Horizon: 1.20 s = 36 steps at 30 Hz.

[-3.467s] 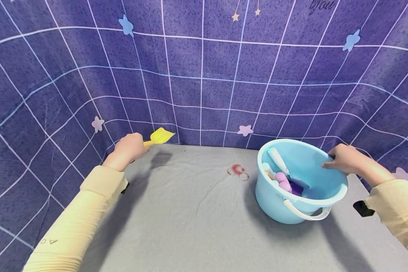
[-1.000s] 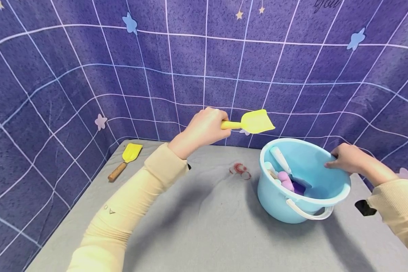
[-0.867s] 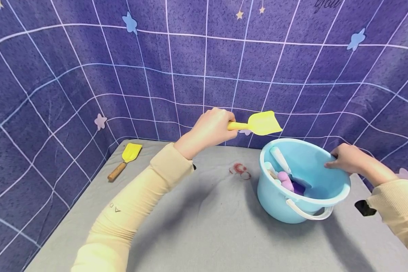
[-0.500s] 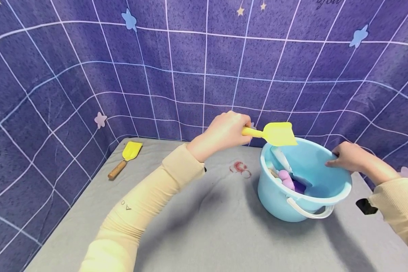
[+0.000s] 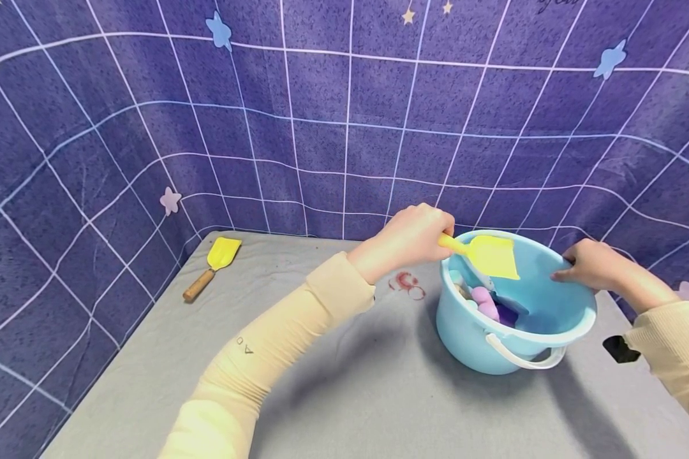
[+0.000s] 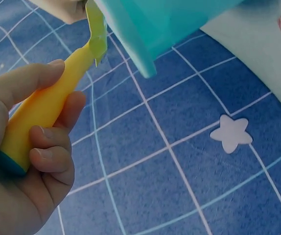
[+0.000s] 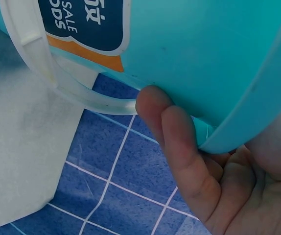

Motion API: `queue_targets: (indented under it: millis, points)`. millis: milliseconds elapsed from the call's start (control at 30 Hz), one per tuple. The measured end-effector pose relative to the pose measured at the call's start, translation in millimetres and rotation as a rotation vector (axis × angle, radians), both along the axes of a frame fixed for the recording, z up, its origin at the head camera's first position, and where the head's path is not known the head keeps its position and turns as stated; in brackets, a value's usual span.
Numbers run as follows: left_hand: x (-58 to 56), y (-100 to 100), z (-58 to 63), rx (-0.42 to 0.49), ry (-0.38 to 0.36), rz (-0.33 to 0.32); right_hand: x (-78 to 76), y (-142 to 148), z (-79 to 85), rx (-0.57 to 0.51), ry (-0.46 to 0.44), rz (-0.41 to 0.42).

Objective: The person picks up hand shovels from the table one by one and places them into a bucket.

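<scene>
My left hand [image 5: 413, 236] grips a small yellow shovel [image 5: 494, 257] by its handle, fingers curled round it. The shovel's blade hangs over the mouth of a light-blue bucket [image 5: 476, 347], by the far left part of the rim. A dark green end cap shows on the shovel handle [image 6: 45, 105] in the left wrist view. At the bucket's right side, my right hand [image 5: 594, 268] pinches the rim, thumb inside and fingers against the outer wall. Inside lie a pink rounded item [image 5: 485, 303], a purple item [image 5: 506, 315] and a white-handled tool, partly hidden by the shovel.
A second yellow shovel with a wooden handle [image 5: 200, 285] lies at the far left of the grey cloth surface [image 5: 321, 408]. Red ring marks [image 5: 406, 285] stain the cloth left of the bucket. A purple gridded curtain [image 5: 298, 146] stands behind. The bucket's white handle [image 5: 525, 357] hangs in front.
My left hand has carried the yellow shovel rightward from the far left, then down over the bucket's mouth. The wooden-handled shovel, hidden at first, is now visible. My right hand keeps hold of the rim.
</scene>
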<state>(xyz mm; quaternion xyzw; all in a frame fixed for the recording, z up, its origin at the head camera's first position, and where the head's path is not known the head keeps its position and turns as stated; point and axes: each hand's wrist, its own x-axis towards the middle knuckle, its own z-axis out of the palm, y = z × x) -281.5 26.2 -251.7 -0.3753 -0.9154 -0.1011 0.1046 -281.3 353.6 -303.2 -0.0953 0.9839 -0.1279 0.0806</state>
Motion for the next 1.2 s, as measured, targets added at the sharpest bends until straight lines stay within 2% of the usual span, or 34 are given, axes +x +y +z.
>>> queue_targets:
  millis: [200, 300, 533, 733, 1200]
  points:
    - [-2.6, 12.0, -9.1, -0.044, 0.029, -0.031, 0.3, 0.2, -0.6, 0.000, 0.005, 0.003]
    - [-4.1, 17.6, -13.0, -0.053, 0.019, -0.048, 0.5, 0.3, -0.9, 0.005, 0.010, 0.008]
    - [-6.9, 29.8, -21.6, -0.061, -0.045, -0.035, 0.3, -0.7, -0.9, 0.006, 0.017, 0.008]
    - [-8.5, 39.2, -28.2, -0.066, -0.066, -0.031, 0.2, -0.3, 0.0, 0.016, 0.020, 0.011]
    - [-13.5, 54.4, -44.4, -0.014, -0.157, -0.051, 0.7, -0.4, 0.5, 0.012, 0.024, 0.006]
